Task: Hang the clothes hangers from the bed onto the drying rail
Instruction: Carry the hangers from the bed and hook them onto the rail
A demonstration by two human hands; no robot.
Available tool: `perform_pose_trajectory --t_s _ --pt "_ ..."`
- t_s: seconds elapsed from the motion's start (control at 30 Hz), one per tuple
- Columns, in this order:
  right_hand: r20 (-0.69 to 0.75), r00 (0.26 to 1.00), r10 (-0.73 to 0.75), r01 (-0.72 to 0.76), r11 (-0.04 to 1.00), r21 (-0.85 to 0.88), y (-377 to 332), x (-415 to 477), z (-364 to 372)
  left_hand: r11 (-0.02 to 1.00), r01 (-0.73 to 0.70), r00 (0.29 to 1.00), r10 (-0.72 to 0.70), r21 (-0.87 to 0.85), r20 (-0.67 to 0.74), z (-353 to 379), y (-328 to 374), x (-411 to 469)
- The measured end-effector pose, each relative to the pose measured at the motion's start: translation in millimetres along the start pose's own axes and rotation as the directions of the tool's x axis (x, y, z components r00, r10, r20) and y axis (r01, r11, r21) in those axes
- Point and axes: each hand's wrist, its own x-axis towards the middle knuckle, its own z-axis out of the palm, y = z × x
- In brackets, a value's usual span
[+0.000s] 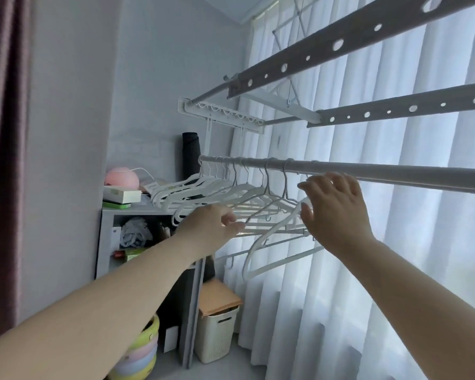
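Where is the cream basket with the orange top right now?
Head view, lower centre: the basket stands on the floor between the grey shelf unit and the white curtain, below the hangers.

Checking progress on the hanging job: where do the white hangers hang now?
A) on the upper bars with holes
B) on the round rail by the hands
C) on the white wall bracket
B: the white hangers hook over the round rail, while the bars with holes above carry none.

Wht hangers [258, 198] at fingers [231, 223]; grey rail [395, 171] just abv; wht curtain [395, 256] behind; mauve drape [3, 160] far L; pink globe [121, 176], blk roll [191, 152] beyond.
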Motion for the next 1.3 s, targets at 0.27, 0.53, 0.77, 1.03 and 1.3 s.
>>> perform_pose_trajectory --t_s 0.27,0.53,0.77,1.03,1.3 --pt "0.211 0.975 -0.069 -0.043 0.874 0.484 -185 21 -60 0.983 0.184 0.976 -0.18 0.023 -0.119 -111 -115 -152" --pt "0.329 0.834 -0.443 0.021 0.621 0.784 -432 -13 -116 0.734 0.678 0.694 -0.657 -0.04 -0.296 -226 -249 -391" --pt "0.327 0.582 -0.745 0.022 0.416 0.909 -629 -58 -197 0.315 0.947 0.264 -0.871 -0.06 -0.415 -283 -313 -592" --pt "0.132 0.348 -0.928 0.057 0.161 0.985 -818 -121 -270 -0.074 0.985 -0.138 -0.882 -0.157 -0.45 -315 -374 -759" --pt "-0.034 -0.03 -0.999 -0.042 -0.032 0.999 -1004 -177 -348 -0.341 0.932 -0.36 -0.844 -0.12 -0.398 -362 -441 -873"
